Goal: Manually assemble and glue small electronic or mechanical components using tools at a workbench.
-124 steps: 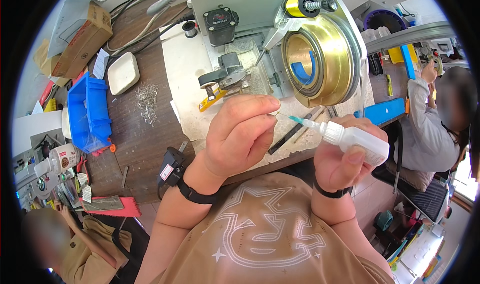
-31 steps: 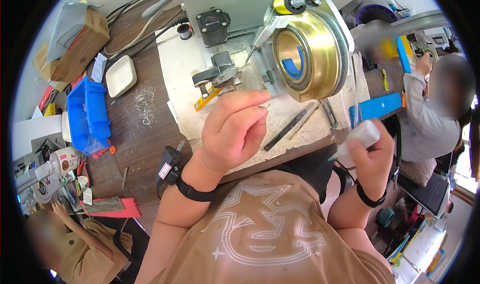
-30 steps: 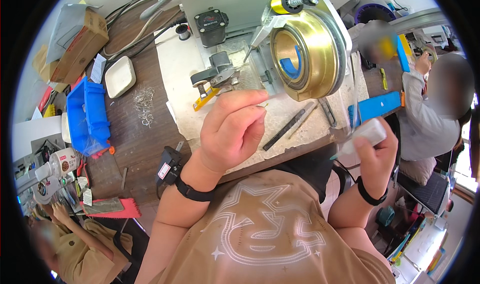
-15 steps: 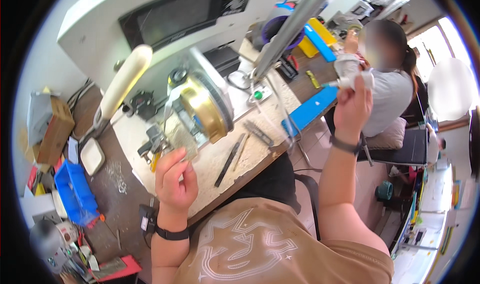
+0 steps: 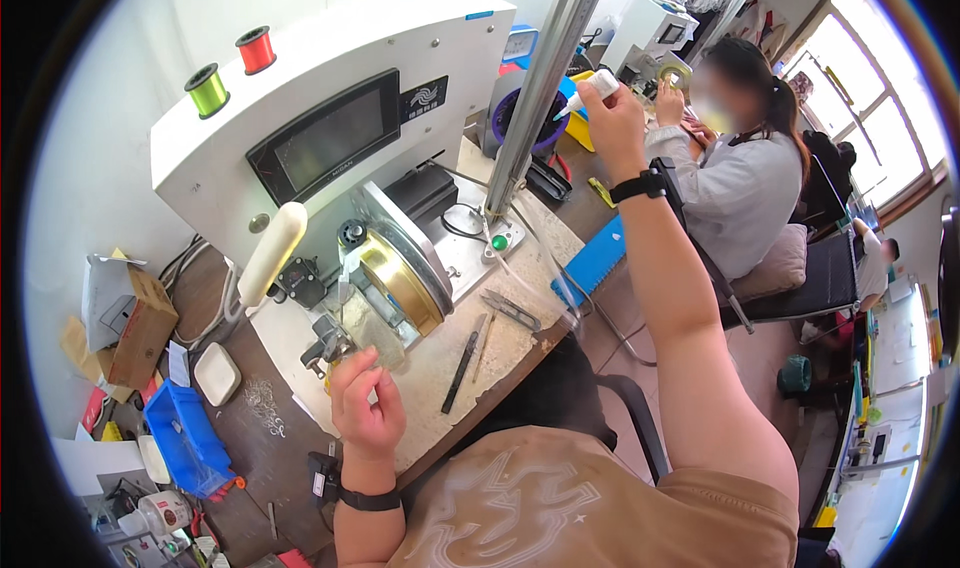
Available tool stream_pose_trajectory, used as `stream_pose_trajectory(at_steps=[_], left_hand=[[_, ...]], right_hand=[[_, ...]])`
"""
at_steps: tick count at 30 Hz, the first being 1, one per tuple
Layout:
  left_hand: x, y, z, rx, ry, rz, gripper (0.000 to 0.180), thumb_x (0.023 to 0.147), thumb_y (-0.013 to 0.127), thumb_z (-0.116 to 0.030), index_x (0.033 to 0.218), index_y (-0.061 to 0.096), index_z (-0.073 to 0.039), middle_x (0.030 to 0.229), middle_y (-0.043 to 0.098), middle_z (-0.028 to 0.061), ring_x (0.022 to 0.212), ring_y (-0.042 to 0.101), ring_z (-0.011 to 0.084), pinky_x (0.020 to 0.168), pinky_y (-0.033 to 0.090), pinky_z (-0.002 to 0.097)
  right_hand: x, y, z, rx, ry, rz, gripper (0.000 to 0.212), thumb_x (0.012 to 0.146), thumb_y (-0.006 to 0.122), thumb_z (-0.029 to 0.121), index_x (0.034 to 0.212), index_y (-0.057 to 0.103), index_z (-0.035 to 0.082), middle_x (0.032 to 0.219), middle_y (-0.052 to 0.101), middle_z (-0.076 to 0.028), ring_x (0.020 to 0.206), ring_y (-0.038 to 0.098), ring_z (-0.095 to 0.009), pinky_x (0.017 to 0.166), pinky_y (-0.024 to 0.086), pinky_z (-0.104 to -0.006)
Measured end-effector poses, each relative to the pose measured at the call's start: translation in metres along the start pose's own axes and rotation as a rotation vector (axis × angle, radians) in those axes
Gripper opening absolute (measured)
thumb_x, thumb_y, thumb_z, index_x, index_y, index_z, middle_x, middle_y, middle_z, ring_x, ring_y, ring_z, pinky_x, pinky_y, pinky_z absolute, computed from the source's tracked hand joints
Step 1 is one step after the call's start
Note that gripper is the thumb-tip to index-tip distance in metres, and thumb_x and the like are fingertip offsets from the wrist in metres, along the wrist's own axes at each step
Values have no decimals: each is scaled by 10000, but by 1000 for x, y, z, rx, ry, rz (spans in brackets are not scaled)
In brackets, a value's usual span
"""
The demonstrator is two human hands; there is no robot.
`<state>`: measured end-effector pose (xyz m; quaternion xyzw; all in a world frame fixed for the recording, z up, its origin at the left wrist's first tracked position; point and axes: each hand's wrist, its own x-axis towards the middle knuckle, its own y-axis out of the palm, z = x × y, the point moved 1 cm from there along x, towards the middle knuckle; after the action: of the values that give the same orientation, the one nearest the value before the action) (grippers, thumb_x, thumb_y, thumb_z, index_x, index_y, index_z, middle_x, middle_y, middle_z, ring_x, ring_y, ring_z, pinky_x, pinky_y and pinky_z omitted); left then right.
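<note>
My right hand (image 5: 618,136) is raised at the far right of the bench, closed around a small white squeeze bottle (image 5: 597,87) with a thin nozzle pointing left. My left hand (image 5: 370,408) is at the near side of the machine, its thumb and fingers curled together in a pinch. Whatever it holds, if anything, is too small to see. Just beyond its fingertips are a small metal clamp (image 5: 328,344) and the machine's gold ring-shaped wheel (image 5: 405,290).
A white machine (image 5: 330,78) with a dark screen (image 5: 325,133) carries green (image 5: 207,91) and red (image 5: 257,50) thread spools. A metal post (image 5: 545,78) rises between machine and right hand. Cutters (image 5: 510,310) and a black tool (image 5: 461,372) lie on the board. A co-worker (image 5: 745,168) sits right.
My right hand has moved away from me and leftward with the bottle, nearer the metal post. My left hand stays by the clamp. The whole view has shifted, bringing the thread spools into sight.
</note>
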<state>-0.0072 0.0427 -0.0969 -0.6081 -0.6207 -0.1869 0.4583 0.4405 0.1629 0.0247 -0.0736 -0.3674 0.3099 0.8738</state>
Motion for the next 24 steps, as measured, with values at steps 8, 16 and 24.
stream_pose_trajectory(at_steps=[8,16,24], left_hand=[[2,2,2,-10,-1,5,71,924,625,31,990,599,28,1094,669,201,970,668,312,858,558,368],[-1,4,3,9,-9,-1,59,932,619,25,987,599,29,1101,659,198,978,663,303,849,555,358],[-2,0,-2,-2,0,-8,146,887,659,49,1005,585,5,1087,692,203,949,684,341,848,561,407]], right_hand=[[-8,24,-19,178,-47,80,327,902,750,317,993,697,7,857,721,-64,753,652,-139,710,525,-309],[-19,34,2,-157,-29,318,375,900,722,367,920,667,-3,769,679,-153,680,639,-272,649,507,-367],[-41,40,-13,-281,-18,420,391,844,765,382,1035,704,47,761,669,-123,733,676,-288,671,529,-389]])
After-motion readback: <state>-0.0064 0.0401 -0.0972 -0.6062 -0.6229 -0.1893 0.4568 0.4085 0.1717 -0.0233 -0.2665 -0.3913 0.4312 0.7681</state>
